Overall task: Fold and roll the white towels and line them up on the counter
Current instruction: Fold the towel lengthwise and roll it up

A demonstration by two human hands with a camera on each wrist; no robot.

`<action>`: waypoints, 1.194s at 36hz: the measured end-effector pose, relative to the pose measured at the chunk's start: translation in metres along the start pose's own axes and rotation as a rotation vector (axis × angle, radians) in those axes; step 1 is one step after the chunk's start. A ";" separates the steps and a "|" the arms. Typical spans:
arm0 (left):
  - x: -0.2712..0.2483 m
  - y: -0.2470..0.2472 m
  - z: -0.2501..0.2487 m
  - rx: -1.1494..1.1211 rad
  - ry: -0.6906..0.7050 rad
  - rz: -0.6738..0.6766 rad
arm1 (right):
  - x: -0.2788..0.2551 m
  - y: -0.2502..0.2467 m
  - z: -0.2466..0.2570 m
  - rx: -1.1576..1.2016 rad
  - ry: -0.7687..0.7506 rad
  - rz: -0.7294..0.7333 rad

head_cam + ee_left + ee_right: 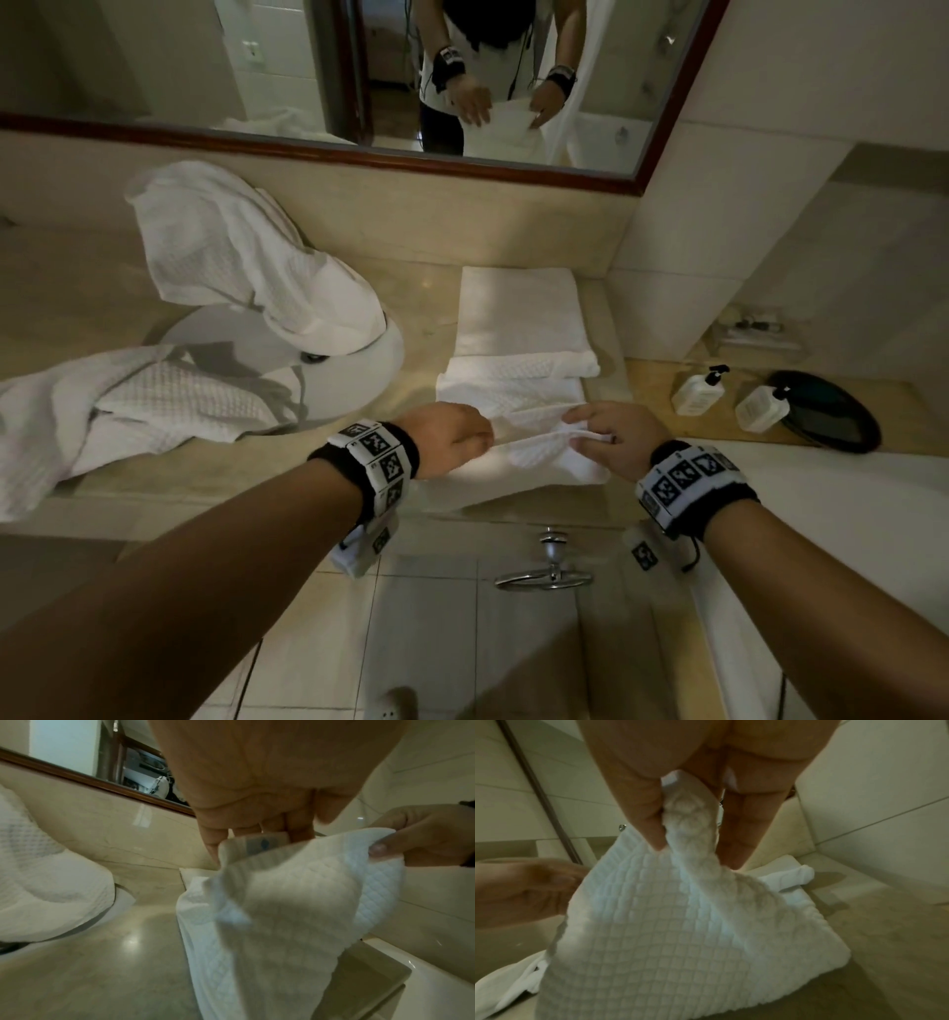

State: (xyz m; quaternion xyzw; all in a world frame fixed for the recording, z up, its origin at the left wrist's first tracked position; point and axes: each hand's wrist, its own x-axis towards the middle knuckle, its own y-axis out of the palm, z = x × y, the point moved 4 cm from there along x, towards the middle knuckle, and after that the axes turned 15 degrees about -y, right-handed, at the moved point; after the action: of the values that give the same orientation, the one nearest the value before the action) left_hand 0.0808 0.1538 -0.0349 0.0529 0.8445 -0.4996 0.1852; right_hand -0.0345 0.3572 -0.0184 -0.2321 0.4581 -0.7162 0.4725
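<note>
White waffle-weave cloth fills the left of our view: one loose towel sprawls over the counter edge and another is heaped across the round basin. Toward the middle, our left hand curls its fingers round one end of the raised edge of the towel we are working, which lies lengthwise on the counter by the mirror wall and drapes over the front edge. Our right hand pinches the other end between thumb and fingers, and farther right two pump bottles stand beside a dark tray.
</note>
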 end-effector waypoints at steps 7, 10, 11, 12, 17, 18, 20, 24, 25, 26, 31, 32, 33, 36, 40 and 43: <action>0.005 0.009 0.008 0.169 0.074 0.023 | -0.011 -0.011 -0.003 0.069 -0.011 -0.122; 0.004 0.010 0.012 0.147 0.088 -0.015 | -0.017 -0.013 -0.008 0.054 -0.042 -0.227; 0.003 0.011 0.011 0.147 0.092 -0.031 | -0.018 -0.013 -0.008 0.049 -0.044 -0.249; 0.002 0.012 0.011 0.147 0.094 -0.047 | -0.020 -0.013 -0.008 0.036 -0.028 -0.254; -0.004 0.007 0.001 0.078 0.120 -0.154 | -0.021 -0.017 -0.009 0.049 0.007 -0.240; -0.004 0.005 -0.001 0.081 0.119 -0.177 | -0.022 -0.018 -0.010 0.056 0.039 -0.231; -0.006 -0.003 -0.006 0.087 0.125 -0.210 | -0.024 -0.019 -0.014 0.107 0.074 -0.252; -0.009 -0.015 -0.014 0.101 0.204 -0.204 | -0.030 -0.022 -0.012 0.197 0.074 -0.205; -0.011 -0.018 -0.017 0.085 0.236 -0.196 | -0.030 -0.022 -0.011 0.150 0.066 -0.154; -0.012 -0.020 -0.020 0.066 0.269 -0.189 | -0.030 -0.022 -0.010 0.091 0.056 -0.092; -0.010 -0.033 -0.022 0.075 0.256 -0.140 | -0.040 -0.025 -0.014 0.038 0.070 -0.020; -0.008 -0.034 -0.020 0.097 0.229 -0.133 | -0.041 -0.027 -0.015 0.054 0.077 -0.035; -0.008 -0.035 -0.018 0.118 0.206 -0.124 | -0.042 -0.027 -0.014 0.064 0.078 -0.045; -0.006 -0.034 -0.016 0.116 0.152 -0.096 | -0.039 -0.025 -0.011 0.024 0.068 -0.019; -0.008 -0.032 -0.020 0.075 0.065 -0.026 | -0.037 -0.018 -0.011 -0.005 0.064 -0.017; -0.009 -0.025 -0.022 0.038 -0.056 0.079 | -0.037 -0.013 -0.007 -0.018 0.062 0.008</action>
State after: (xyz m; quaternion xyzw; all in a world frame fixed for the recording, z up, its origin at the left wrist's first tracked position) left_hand 0.0764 0.1615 -0.0019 0.0757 0.8267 -0.5092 0.2271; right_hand -0.0296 0.3947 -0.0064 -0.2121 0.4798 -0.7170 0.4589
